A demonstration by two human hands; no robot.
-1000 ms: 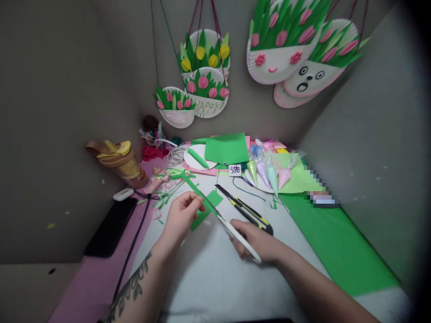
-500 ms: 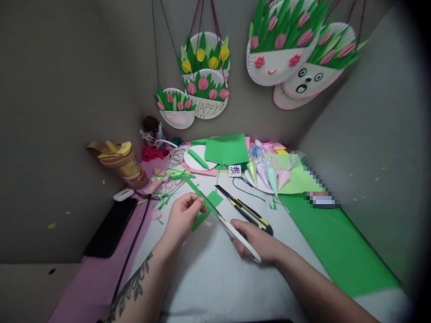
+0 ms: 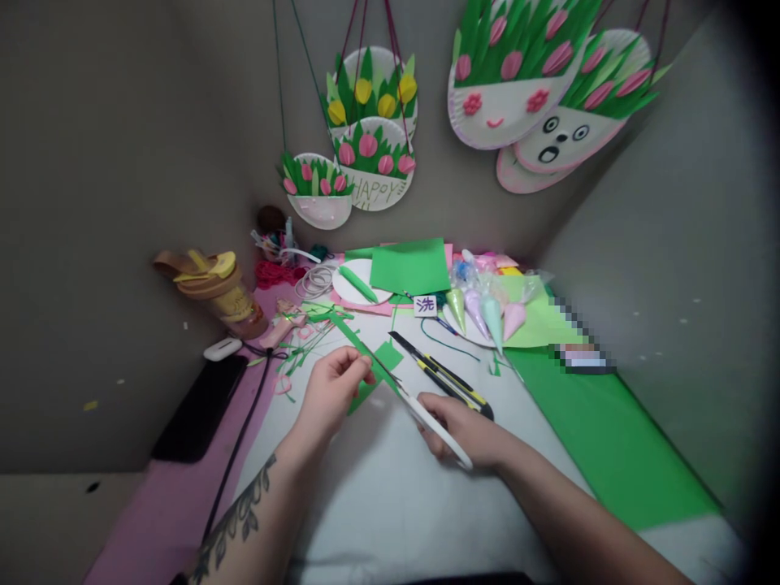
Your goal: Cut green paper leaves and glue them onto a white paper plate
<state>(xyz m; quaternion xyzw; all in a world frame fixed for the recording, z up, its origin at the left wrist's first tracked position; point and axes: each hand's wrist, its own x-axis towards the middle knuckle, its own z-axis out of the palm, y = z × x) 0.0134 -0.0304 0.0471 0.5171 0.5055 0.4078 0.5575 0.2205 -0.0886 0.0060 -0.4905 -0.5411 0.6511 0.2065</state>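
Observation:
My left hand (image 3: 334, 388) is closed in a pinch on a narrow green paper strip (image 3: 347, 330), which slants up and left past my fingertips. My right hand (image 3: 466, 435) grips white-handled scissors (image 3: 444, 433). Their blades lie along the strip, pointing toward my left fingers; how far apart the blades are is hard to see. Beneath the strip, a green paper piece (image 3: 388, 356) shows above the white table surface. A black and yellow utility knife (image 3: 451, 380) lies just beyond my right hand.
Green scraps (image 3: 305, 345) litter the left side near a pink glue gun (image 3: 283, 331). A lidded cup (image 3: 225, 301) and a black phone (image 3: 201, 410) are at far left. Piping bags (image 3: 491, 317) and green sheets (image 3: 408, 268) line the back. Decorated paper plates (image 3: 378, 183) hang above.
Both hands keep nearly the same place and grip on the strip and scissors. The whole view has shifted very slightly, with the scene sitting a little higher.

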